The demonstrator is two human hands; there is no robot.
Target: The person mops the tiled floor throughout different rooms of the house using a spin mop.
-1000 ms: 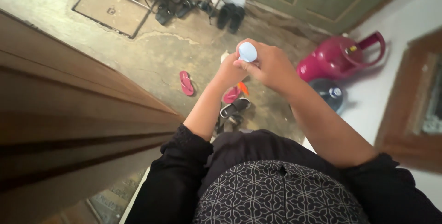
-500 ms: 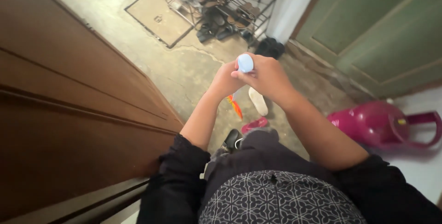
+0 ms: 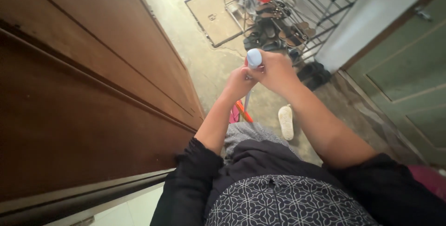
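A: In front of the person's chest, above the cracked grey concrete floor (image 3: 204,63), both hands are up together. The right hand (image 3: 278,71) is curled tight round the top of a long upright pole with a pale blue rounded plastic cap (image 3: 254,58), and that cap pokes out just above the knuckles.

B: And the left hand (image 3: 238,83)?

A: Closed as well, wrapped on the same pole just below the right, the two hands touching. Under them you can see a thin grey stretch of the shaft (image 3: 246,101) running down toward the floor.

B: What's at the bottom end?

A: A bright orange piece (image 3: 244,111) shows beside the left forearm, with something pink next to it. Whether the orange part belongs to the pole, I cannot tell; the arm and the dark clothing hide the join.

B: Around them?

A: To the left, a tall dark brown wooden panelled door (image 3: 83,91) fills that whole side. Ahead, just beyond the hands, a black metal wire shoe rack (image 3: 297,12) loaded with sandals and shoes. A pair of black shoes (image 3: 315,74) sits at its foot. A single white slipper (image 3: 286,121) lies sole-up on the floor under the right forearm. To the right, a green panelled door (image 3: 409,73).

B: Sleeves?

A: Black, pushed up past the elbows.
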